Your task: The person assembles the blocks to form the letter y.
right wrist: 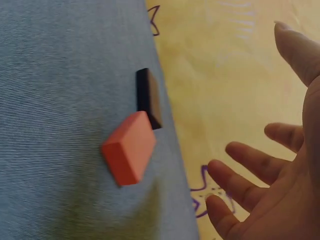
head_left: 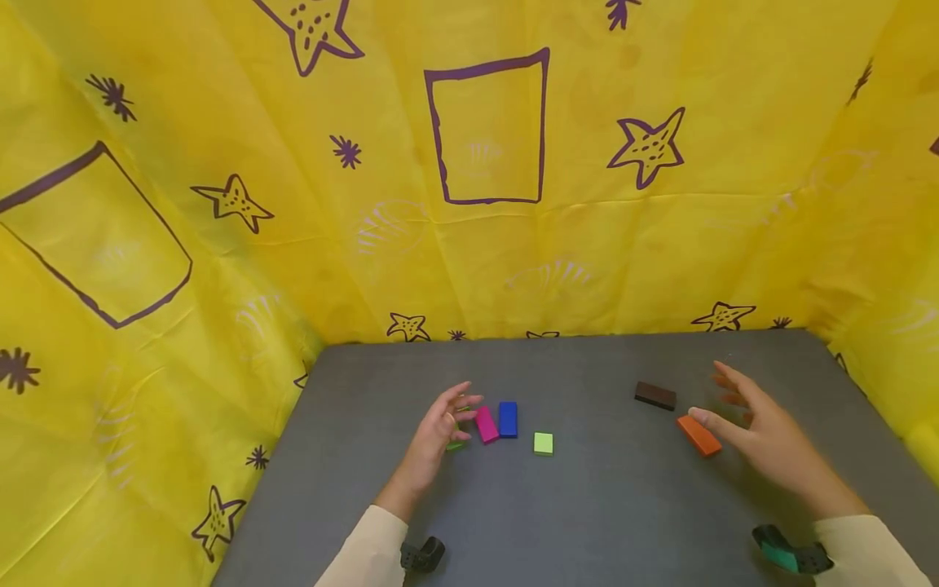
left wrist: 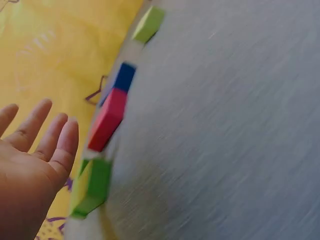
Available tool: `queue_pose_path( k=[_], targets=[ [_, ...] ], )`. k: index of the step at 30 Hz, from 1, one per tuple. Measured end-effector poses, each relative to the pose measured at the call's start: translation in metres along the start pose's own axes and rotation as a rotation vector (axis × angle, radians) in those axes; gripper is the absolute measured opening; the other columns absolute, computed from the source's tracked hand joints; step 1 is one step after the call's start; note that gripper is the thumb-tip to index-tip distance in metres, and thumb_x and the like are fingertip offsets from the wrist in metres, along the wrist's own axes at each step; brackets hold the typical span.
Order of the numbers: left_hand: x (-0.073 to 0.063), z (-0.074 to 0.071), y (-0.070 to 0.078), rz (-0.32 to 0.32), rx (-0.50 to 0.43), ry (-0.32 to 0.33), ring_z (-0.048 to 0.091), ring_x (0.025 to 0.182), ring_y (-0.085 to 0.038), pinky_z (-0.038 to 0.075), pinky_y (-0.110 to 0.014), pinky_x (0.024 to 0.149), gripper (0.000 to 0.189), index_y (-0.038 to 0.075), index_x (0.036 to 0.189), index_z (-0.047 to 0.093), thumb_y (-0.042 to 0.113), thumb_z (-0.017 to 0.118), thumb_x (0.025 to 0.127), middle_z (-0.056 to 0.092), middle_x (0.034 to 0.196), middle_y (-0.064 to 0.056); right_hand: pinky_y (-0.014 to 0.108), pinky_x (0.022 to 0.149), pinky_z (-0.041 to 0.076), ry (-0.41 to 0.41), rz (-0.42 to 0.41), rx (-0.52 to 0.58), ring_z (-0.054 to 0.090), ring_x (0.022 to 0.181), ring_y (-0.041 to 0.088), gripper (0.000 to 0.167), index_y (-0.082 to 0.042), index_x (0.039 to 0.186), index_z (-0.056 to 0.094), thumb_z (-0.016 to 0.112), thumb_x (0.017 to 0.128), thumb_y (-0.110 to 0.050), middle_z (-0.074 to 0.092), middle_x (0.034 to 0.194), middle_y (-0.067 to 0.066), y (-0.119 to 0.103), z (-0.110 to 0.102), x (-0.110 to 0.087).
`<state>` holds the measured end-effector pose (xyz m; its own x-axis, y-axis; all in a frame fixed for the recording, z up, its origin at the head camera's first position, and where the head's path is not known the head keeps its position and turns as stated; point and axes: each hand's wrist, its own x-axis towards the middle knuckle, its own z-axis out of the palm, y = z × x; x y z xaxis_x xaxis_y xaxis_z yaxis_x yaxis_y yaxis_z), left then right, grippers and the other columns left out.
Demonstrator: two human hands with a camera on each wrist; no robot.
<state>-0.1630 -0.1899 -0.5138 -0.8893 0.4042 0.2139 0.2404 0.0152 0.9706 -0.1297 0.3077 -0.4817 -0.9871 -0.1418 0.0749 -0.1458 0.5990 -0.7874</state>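
Evidently the left hand and right hand hold nothing, fingers loose, with a pink block and blue block near the former, an orange block near the latter (all set down; whether moves remain is unclear)

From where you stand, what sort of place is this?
Perhaps a curtained-off tabletop booth: yellow star-printed cloth hangs behind and beside a grey table bearing a blue block and an orange block.

Pink block, blue block, lime block, green block, orange block, dark brown block; plain grey worktop; yellow cloth printed with purple starfish, spiky bursts and pale shells; cream sleeves; black-and-teal wristband
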Motion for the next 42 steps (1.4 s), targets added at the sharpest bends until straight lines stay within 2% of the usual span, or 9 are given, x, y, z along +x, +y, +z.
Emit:
queue_pose_path(
  k=[5, 14, 17, 21, 23, 26, 31, 39, 42],
  targets=[
    [-0.005, 0.021, -0.008, -0.003, -0.031, -0.018, 0.048, 0.136, -0.057, 0.051, -0.057, 0.100, 0.066, -0.003, 0.166, 0.032, 0.042, 0.038, 0.118, 0.050, 0.155, -0.033, 0.081, 0.095, 0.040, -0.006, 0.040, 0.009, 0.045, 0.135, 0.063, 0.093, -0.003, 0.174, 0.012, 0.072, 0.109, -0.032, 0.036, 0.161, 0.038, 0.010, 0.011, -0.003],
    [-0.006, 0.058, -0.015, 0.022, -0.089, -0.044, 0.044, 0.139, -0.060, 0.051, -0.052, 0.103, 0.076, -0.004, 0.164, 0.036, 0.053, 0.049, 0.114, 0.049, 0.155, -0.032, 0.077, 0.094, 0.046, 0.049, 0.058, 0.017, 0.050, 0.131, 0.061, 0.088, 0.005, 0.170, 0.022, 0.074, 0.108, -0.030, 0.046, 0.152, 0.039, 0.025, 0.030, -0.005],
    [-0.005, 0.070, -0.019, -0.005, -0.070, -0.041, 0.042, 0.143, -0.055, 0.051, -0.048, 0.104, 0.073, -0.004, 0.164, 0.037, 0.044, 0.058, 0.113, 0.049, 0.158, -0.028, 0.070, 0.092, 0.048, 0.078, 0.064, 0.010, 0.053, 0.126, 0.057, 0.086, 0.007, 0.168, 0.027, 0.075, 0.107, -0.031, 0.049, 0.149, 0.038, 0.030, 0.037, -0.004],
    [-0.002, 0.085, -0.022, -0.088, 0.021, -0.031, 0.043, 0.149, -0.040, 0.051, -0.042, 0.106, 0.074, 0.003, 0.165, 0.041, 0.027, 0.076, 0.104, 0.049, 0.163, -0.016, 0.047, 0.090, 0.049, 0.116, 0.083, 0.000, 0.055, 0.121, 0.052, 0.085, 0.007, 0.165, 0.034, 0.078, 0.104, -0.032, 0.051, 0.145, 0.035, 0.037, 0.047, -0.004],
    [0.001, 0.091, -0.022, -0.113, 0.068, -0.031, 0.042, 0.150, -0.034, 0.051, -0.043, 0.106, 0.079, 0.006, 0.165, 0.043, 0.022, 0.082, 0.099, 0.049, 0.164, -0.012, 0.043, 0.087, 0.048, 0.131, 0.094, -0.004, 0.055, 0.119, 0.051, 0.085, 0.008, 0.164, 0.036, 0.079, 0.104, -0.033, 0.051, 0.144, 0.034, 0.040, 0.051, -0.004],
    [0.006, 0.098, -0.025, -0.105, 0.123, -0.037, 0.043, 0.150, -0.030, 0.050, -0.045, 0.108, 0.080, 0.008, 0.165, 0.045, 0.019, 0.086, 0.096, 0.048, 0.165, -0.010, 0.038, 0.084, 0.047, 0.168, 0.101, -0.024, 0.056, 0.115, 0.046, 0.082, 0.009, 0.161, 0.041, 0.081, 0.102, -0.033, 0.053, 0.140, 0.032, 0.044, 0.057, -0.005],
    [0.009, 0.109, -0.030, -0.062, 0.194, -0.018, 0.050, 0.143, -0.029, 0.050, -0.045, 0.106, 0.076, 0.009, 0.162, 0.050, 0.015, 0.087, 0.095, 0.055, 0.159, -0.008, 0.019, 0.078, 0.042, 0.260, 0.071, -0.063, 0.054, 0.105, 0.033, 0.072, 0.010, 0.152, 0.053, 0.086, 0.098, -0.024, 0.058, 0.130, 0.026, 0.050, 0.062, -0.009],
    [0.009, 0.112, -0.036, -0.025, 0.376, 0.018, 0.060, 0.127, -0.017, 0.054, -0.036, 0.098, 0.056, 0.009, 0.146, 0.067, 0.007, 0.087, 0.093, 0.066, 0.140, 0.002, 0.028, 0.071, 0.042, 0.282, 0.039, -0.160, 0.058, 0.096, 0.033, 0.052, 0.010, 0.137, 0.065, 0.087, 0.097, -0.013, 0.062, 0.120, 0.025, 0.049, 0.065, -0.010],
    [0.008, 0.113, -0.039, -0.009, 0.430, 0.036, 0.062, 0.121, -0.014, 0.056, -0.034, 0.094, 0.050, 0.008, 0.139, 0.071, 0.002, 0.087, 0.092, 0.069, 0.135, 0.004, 0.027, 0.071, 0.042, 0.295, 0.030, -0.171, 0.058, 0.094, 0.032, 0.046, 0.009, 0.134, 0.067, 0.086, 0.096, -0.008, 0.063, 0.117, 0.024, 0.051, 0.067, -0.012]
  ],
)
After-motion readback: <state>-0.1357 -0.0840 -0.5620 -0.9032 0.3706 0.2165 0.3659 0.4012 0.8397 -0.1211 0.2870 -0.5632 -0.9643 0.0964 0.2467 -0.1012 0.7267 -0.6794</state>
